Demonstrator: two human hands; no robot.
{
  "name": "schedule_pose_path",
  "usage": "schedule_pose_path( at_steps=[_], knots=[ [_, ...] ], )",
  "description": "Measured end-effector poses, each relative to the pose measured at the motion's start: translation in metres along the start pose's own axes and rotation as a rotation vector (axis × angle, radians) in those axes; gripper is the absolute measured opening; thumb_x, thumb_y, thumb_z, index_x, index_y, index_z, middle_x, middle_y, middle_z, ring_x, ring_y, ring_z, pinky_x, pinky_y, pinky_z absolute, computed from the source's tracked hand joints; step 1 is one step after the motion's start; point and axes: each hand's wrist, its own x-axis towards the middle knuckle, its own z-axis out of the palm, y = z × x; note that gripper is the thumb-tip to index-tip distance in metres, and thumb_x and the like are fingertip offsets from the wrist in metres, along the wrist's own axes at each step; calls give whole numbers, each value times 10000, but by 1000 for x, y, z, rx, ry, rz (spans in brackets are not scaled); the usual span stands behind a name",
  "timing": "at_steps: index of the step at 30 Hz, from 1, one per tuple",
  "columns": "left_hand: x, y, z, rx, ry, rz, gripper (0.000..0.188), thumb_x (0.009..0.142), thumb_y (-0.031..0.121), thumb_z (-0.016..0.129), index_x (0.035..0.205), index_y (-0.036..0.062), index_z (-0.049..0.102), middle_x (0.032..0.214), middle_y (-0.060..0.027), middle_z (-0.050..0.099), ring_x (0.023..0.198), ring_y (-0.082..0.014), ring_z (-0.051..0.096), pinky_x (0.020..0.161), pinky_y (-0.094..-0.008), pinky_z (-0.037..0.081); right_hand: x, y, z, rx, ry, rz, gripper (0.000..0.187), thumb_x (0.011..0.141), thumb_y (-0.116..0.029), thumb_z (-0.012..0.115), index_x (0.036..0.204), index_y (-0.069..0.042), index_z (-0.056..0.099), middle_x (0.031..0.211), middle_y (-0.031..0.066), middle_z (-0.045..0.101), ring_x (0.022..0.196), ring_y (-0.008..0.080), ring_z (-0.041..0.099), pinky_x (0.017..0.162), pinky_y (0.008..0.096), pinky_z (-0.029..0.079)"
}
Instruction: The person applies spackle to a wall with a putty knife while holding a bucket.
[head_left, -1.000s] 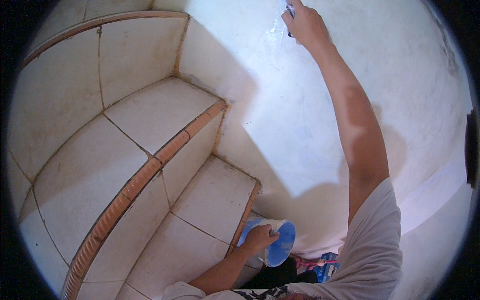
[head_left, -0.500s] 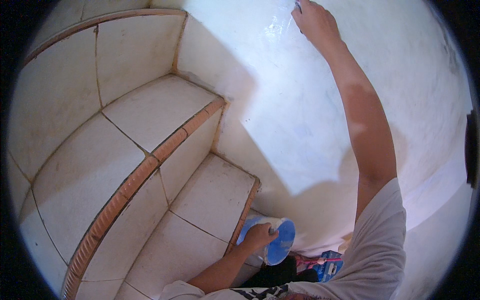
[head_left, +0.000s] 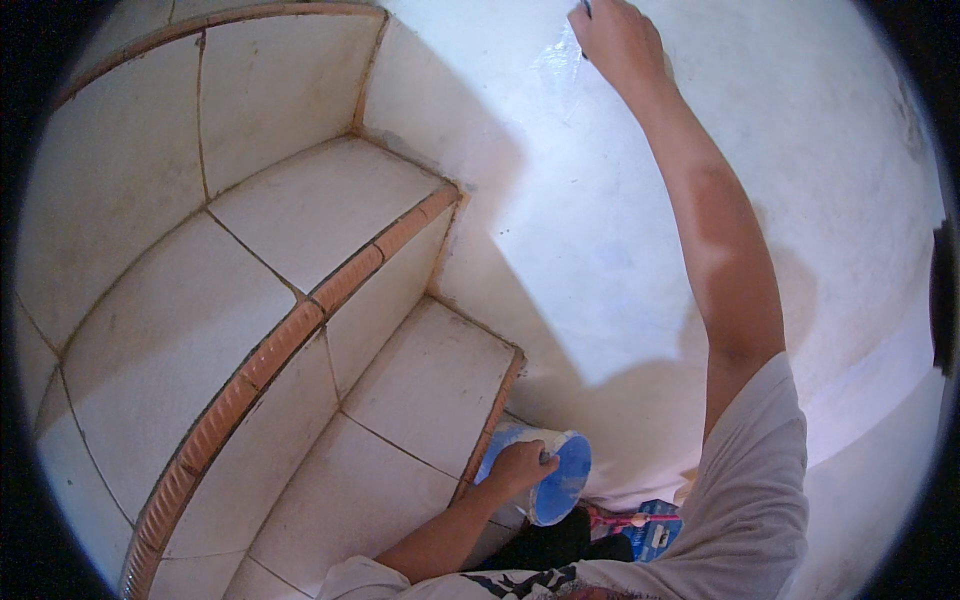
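Reaching up against the pale wall [head_left: 600, 240], my right hand [head_left: 622, 42] is closed round a small dark-edged tool [head_left: 587, 9], mostly hidden by the fingers and cut off by the top edge of the view. A shiny wet patch [head_left: 560, 65] shows on the wall just left of that hand. Low down, my left hand [head_left: 524, 466] grips a round blue bucket [head_left: 572, 468] at its rim. Whitish smears mark the bucket, which is tilted with its mouth to the right. A small greyish piece shows by the fingers; I cannot tell what it is.
Tiled steps [head_left: 330, 215] with ribbed brown edging [head_left: 270, 350] climb on the left and meet the wall. Below, right of the bucket, lie a blue box [head_left: 655, 530] and a pink item [head_left: 612, 520]. A dark object [head_left: 942, 300] stands at the far right rim.
My right hand has shifted slightly left and up along the wall, and the shiny patch beside it looks larger, reaching lower. My left hand and the bucket stay nearly in place.
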Motion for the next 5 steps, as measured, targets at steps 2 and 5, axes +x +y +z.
schedule_pose_path(
  at_steps=[2,5],
  knots=[
    [3,1,2,12,-8,11,540,904,505,629,971,-28,686,920,-251,710,884,-401,697,819,-490,538,27,12,7,-13,9,-56,227,920,-171,556,1060,3,598,880,260,692,809,442,681,757,552,547],
    [-1,3,-9,-27,-50,-31,595,881,565,636,985,-17,700,916,-270,703,872,-432,693,811,-525,536,33,16,19,-62,-84,-2,288,942,-212,556,1143,-7,573,905,273,695,859,432,687,808,548,543]
  ],
)
